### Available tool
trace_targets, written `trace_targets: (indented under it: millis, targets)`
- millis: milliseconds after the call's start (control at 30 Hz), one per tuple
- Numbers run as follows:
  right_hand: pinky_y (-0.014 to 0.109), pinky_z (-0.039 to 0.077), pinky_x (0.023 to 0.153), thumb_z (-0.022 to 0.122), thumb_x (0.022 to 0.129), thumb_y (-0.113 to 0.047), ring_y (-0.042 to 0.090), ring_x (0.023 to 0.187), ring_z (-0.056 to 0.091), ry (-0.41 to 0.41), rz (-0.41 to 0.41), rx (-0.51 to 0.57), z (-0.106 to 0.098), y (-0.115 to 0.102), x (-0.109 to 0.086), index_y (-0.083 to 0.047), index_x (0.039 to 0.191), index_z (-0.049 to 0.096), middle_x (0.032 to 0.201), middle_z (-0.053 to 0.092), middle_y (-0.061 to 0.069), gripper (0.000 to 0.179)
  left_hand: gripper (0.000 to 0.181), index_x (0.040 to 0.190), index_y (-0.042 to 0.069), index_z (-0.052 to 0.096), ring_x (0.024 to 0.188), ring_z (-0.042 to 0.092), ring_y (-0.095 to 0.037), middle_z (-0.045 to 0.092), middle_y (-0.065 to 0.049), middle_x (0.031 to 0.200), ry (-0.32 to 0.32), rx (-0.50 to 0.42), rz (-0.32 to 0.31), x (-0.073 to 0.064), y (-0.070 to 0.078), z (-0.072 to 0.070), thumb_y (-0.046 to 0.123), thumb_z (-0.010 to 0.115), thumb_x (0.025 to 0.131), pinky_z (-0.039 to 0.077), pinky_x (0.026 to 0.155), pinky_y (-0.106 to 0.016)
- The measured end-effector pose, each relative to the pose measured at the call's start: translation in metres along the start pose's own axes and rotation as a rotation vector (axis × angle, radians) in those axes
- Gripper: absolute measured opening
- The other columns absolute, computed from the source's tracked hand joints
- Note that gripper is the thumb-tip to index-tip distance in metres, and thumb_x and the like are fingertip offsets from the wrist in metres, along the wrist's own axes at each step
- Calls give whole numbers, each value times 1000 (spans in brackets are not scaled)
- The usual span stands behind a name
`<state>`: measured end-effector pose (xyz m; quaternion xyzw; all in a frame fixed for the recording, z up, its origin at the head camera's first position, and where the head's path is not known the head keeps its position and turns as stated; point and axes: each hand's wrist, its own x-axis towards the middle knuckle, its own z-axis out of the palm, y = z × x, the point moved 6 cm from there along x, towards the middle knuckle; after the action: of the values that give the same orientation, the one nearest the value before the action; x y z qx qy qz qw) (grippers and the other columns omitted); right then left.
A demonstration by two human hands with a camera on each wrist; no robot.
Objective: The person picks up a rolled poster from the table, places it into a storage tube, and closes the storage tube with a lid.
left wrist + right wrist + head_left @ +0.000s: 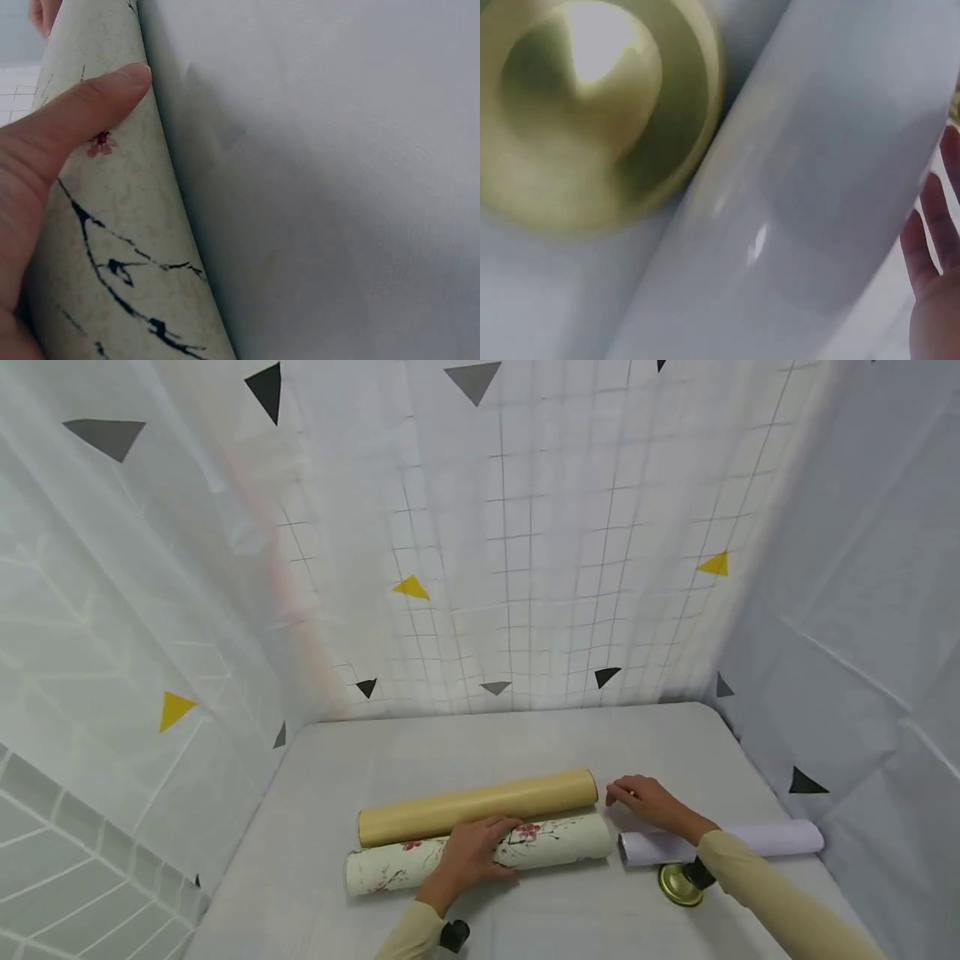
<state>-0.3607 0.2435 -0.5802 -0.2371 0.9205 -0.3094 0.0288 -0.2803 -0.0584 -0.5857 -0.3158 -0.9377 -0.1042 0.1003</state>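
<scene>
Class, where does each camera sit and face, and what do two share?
Head: on the head, looks forward-down at the table; sleeves, left grip, right grip show.
Left wrist: worn there, faces the flowered roll; left grip shows, plus distant fingers.
Right wrist: worn there, faces white roll and gold disc; right grip partly shows.
Head and right wrist share roll and disc.

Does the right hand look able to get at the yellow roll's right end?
Probably yes: the right hand is just beside that end of the yellow roll, apparently holding nothing, with nothing visible between. The left hand is on the flowered roll, out of the way.
</scene>
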Motion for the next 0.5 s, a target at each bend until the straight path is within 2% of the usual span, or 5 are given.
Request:
trace_targets:
  millis: [133, 300, 433, 500]
  targets:
    - [29, 50, 78, 60, 104, -28, 4, 90, 58, -89, -43, 7, -8, 5, -9, -14, 103, 74, 101, 73, 1, 20, 84, 141, 28, 60, 93, 73, -6, 69, 13, 134, 17, 6, 6, 2, 2, -1, 59, 90, 68, 56, 73, -21]
    - [39, 48, 86, 72, 95, -40, 17, 101, 58, -199, -38, 15, -9, 11, -21, -16, 110, 72, 111, 70, 1, 28, 85, 141, 28, 60, 94, 73, -6, 70, 14, 133, 19, 19, 0, 1, 2, -1, 59, 90, 68, 57, 74, -22]
    - [42, 45, 93, 81, 86, -44, 25, 112, 54, -241, -75, -20, -5, 17, -32, -19, 112, 72, 122, 65, 4, 37, 85, 140, 28, 61, 94, 73, -6, 70, 13, 132, 17, 13, 1, 0, 3, 0, 59, 90, 67, 56, 74, -22]
    - [43, 44, 96, 83, 84, -46, 24, 116, 51, -254, -91, -26, -1, 18, -36, -21, 112, 72, 126, 63, 5, 39, 84, 140, 28, 61, 94, 73, -7, 70, 13, 132, 13, 3, 1, -1, 4, 0, 59, 90, 67, 56, 72, -22]
